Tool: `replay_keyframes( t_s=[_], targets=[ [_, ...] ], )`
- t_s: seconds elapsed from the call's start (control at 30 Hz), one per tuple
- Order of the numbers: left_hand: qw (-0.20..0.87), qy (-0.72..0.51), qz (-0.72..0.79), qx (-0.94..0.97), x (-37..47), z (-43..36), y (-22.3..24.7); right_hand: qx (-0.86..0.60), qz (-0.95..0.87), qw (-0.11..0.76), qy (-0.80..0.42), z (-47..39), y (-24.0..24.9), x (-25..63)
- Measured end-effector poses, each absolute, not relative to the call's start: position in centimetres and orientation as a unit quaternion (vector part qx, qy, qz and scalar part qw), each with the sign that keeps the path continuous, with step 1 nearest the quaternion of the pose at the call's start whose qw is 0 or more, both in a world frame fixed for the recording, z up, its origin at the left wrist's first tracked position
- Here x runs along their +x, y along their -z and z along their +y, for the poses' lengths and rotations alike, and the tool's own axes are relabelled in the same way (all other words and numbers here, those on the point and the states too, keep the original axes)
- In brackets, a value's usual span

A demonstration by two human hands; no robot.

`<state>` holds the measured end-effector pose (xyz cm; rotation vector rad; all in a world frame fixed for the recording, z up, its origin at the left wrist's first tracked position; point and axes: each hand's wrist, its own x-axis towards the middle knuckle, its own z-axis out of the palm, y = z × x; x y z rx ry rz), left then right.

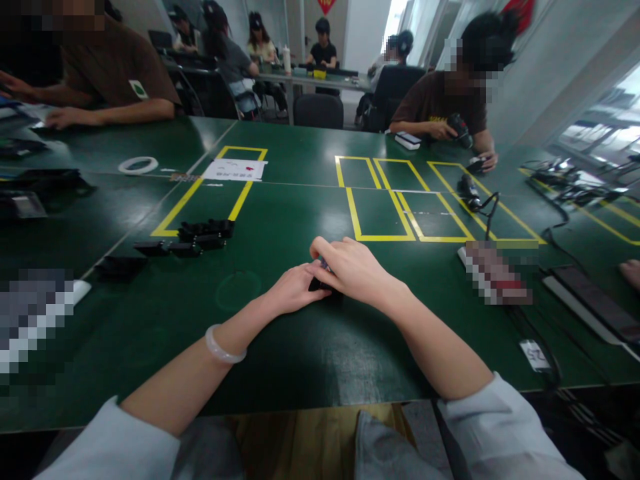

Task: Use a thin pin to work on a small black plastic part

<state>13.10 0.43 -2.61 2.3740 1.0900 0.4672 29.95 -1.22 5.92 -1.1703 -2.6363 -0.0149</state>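
Note:
Both of my hands meet over the green table point(280, 360), around a small black object point(317, 285) that is mostly hidden by my fingers. My left hand point(296, 291) is closed on its near left side, thumb and fingers pinching it. From above and the right, my right hand point(353, 268) curls over the same object with bent fingers. What kind of thing it is cannot be made out. To the left lie several black plastic parts point(206, 230), apart from my hands.
Yellow tape outlines point(383, 237) mark the table ahead. A white sheet point(235, 170) and a tape roll point(138, 165) lie at left. Phones, one with a blurred screen point(495, 270), and cables point(555, 180) lie right. Across the table a person point(440, 100) holds a dark tool.

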Motion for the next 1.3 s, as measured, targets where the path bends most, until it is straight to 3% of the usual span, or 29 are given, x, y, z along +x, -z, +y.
replay_keyframes(
  t_s=[1.0,1.3],
  targets=[
    [0.217,-0.153,0.403,0.876,13.06,0.43,2.66,-0.407,-0.903,0.137,-0.015,-1.34,-6.23,30.12],
    [0.228,-0.150,0.411,0.870,13.09,0.38,2.59,-0.402,-0.907,0.115,0.038,-1.12,-5.83,29.99]
  ],
)
